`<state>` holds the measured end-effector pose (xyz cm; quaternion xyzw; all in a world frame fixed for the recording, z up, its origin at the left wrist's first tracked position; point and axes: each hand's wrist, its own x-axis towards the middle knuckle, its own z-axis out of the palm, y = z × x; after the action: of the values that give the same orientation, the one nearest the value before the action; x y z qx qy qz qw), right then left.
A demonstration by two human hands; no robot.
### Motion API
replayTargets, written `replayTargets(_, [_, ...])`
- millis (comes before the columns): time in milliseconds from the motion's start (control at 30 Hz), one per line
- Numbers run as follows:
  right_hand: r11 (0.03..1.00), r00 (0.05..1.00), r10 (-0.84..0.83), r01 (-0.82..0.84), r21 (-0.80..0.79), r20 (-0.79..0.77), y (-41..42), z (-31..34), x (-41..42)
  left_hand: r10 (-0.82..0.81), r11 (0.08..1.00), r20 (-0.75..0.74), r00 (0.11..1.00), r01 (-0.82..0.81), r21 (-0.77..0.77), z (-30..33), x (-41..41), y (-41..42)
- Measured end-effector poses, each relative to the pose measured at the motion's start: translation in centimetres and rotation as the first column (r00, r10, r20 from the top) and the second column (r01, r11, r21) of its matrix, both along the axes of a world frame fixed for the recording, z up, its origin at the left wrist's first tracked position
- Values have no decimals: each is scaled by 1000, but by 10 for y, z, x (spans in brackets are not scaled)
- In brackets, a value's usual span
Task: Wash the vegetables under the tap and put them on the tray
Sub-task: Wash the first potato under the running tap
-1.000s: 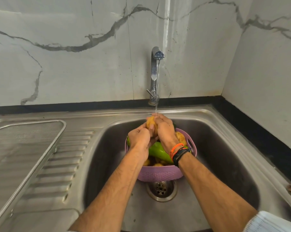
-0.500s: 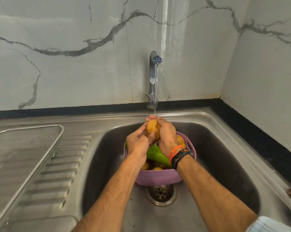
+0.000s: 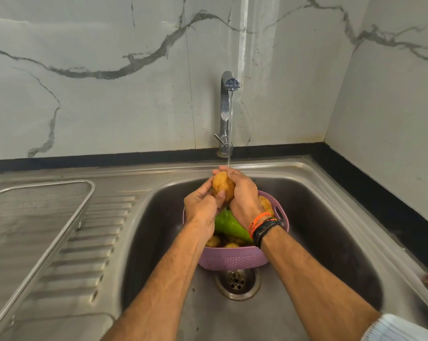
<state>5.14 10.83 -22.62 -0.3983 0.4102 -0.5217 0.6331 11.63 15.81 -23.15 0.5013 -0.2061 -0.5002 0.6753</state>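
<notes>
Gripping potato point(image 3: 223, 185) were both hands, left hand point(image 3: 200, 209) and right hand point(image 3: 242, 195) curled round it, tap point(image 3: 226, 104) stream above, basket point(image 3: 232, 260) below.

We see a yellow-brown potato point(image 3: 223, 187) and a green pepper point(image 3: 230, 226) in a purple basket point(image 3: 232, 259) with tiny holes. The wall point(image 3: 109, 94) is white with grey wiggly lines.

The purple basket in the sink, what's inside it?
Inside the purple basket lie a long green vegetable and several potatoes. The left hand and right hand cover much of it, so the count stays unclear.
</notes>
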Motion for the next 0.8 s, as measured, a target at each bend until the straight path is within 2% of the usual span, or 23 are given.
replayTargets(167, [999, 998, -53, 53, -2, -35, -2, 1, 2, -2, 1000, 63, 998, 1, 14, 3, -4, 0])
replayTargets(267, [998, 996, -44, 47, 38, -77, -2, -2, -2, 28, 999, 179, 983, -33, 27, 3, -4, -1])
replayTargets(367, [1000, 996, -9, 11, 20, -90, -3, -5, -8, 95, 992, 384, 918, -119, 39, 4, -6, 2])
replayTargets(467, [999, 993, 25, -27, -18, -117, -4, -7, -8, 73, 995, 501, 862, -99, 26, 4, -10, 6])
replayTargets(600, [997, 957, -26, 4, -75, -290, -4, -11, 2, 61, 996, 662, 747, -91, 11, 6, -9, 11])
replayTargets(700, [996, 914, -82, 86, -8, -397, -3, -9, 1, 69, 997, 743, 665, -81, -20, 6, -9, 14])
replayTargets(800, [997, 927, -73, 80, 2, -368, -7, -11, -1, 80, 995, 741, 667, -102, -16, 8, -11, 14])
